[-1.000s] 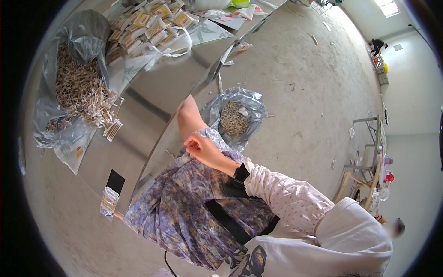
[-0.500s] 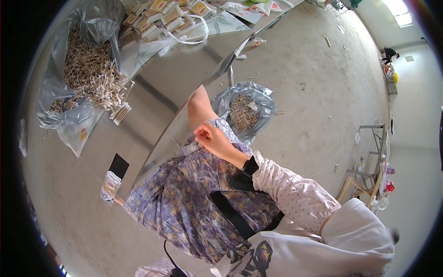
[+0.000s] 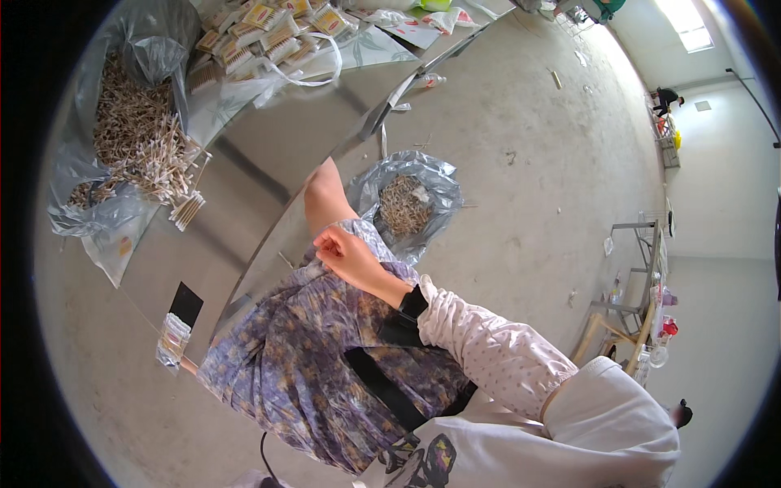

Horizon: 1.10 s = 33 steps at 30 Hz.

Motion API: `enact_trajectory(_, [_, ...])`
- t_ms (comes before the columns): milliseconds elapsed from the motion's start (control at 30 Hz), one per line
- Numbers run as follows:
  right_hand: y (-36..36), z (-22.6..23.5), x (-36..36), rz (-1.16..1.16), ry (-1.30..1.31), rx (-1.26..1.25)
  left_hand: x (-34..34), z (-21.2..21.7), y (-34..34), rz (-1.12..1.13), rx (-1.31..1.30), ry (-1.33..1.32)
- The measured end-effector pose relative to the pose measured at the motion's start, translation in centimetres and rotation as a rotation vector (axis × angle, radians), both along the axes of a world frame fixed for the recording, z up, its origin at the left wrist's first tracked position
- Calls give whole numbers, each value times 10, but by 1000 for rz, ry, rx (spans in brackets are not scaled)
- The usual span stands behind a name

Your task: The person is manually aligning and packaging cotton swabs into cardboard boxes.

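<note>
My right hand (image 3: 351,256) rests over my patterned purple skirt (image 3: 293,350), fingers curled inward, with nothing visible in them. A black band circles that wrist, above a pale dotted sleeve. My left hand is out of view. On the metal table (image 3: 244,154), a clear packet of cotton swabs (image 3: 173,337) lies at the near edge beside a black rectangle (image 3: 186,303). Farther up, a large grey plastic bag (image 3: 150,49) lies open with a heap of loose cotton swabs (image 3: 134,122). A small row of swabs (image 3: 188,210) lies at the heap's edge.
Several filled swab packets (image 3: 277,37) are piled at the table's far end, near a white bag handle (image 3: 313,83). A grey-lined bin (image 3: 439,183) holding swabs stands on the floor beyond my knee. Shelving (image 3: 651,276) and people (image 3: 667,99) are at the right.
The whole view has shifted, so the scene sits a little farther left. My right hand stays curled over the skirt. A person's dark-capped head now shows at the lower right.
</note>
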State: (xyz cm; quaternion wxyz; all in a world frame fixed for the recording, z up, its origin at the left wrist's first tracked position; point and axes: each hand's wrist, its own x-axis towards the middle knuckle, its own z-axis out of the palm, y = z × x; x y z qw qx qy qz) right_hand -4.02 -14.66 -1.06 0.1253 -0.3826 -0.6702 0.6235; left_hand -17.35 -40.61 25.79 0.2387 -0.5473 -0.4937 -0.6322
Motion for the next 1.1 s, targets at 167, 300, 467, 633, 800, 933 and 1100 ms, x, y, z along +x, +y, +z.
enact_trajectory(167, [-20,-2,-16,45,49,-20,6,-13,28,160,-764,-210])
enact_trajectory(300, [11,-6,9,22,-11,-65,24,-47,73,35,-917,-566])
enact_trajectory(467, [2,-10,2,58,71,-85,24,-56,67,-14,-790,-632])
enact_trajectory(633, [5,-5,3,75,36,-97,22,-56,72,-5,-860,-641])
enact_trajectory(800, [2,-9,2,56,80,-97,8,-125,94,74,-966,-646])
enact_trajectory(933, [2,-2,6,54,61,-59,6,-128,90,229,-1089,-467])
enact_trajectory(1100, [12,-5,15,17,40,-61,-12,-12,31,-456,-1327,-505])
